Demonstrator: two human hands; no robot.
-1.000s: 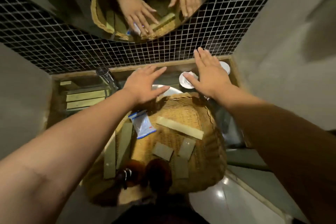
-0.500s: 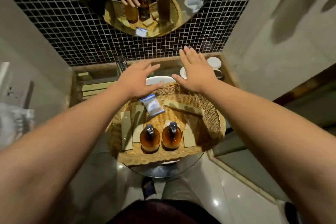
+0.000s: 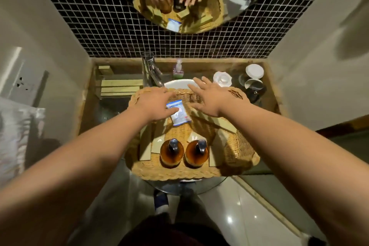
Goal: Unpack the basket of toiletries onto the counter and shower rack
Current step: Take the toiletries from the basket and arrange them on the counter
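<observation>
Both hands hovered open over the full basket [image 3: 179, 173] on the table [image 3: 111, 106].
Left hand [image 3: 153, 106] and right hand [image 3: 211, 100] had fingers straight and spread, grasping nothing. Blue-white packet [image 3: 179, 115] lay flat in the basket between them, just under the left thumb, long axis near-to-far, slightly slanted. Left hand was nearer, so likely first pick. Amber bottles [image 3: 171, 153] stood upright at the near rim.

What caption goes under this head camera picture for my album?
Unpacking time: left hand and right hand reach over a basket with a blue packet inside.
</observation>
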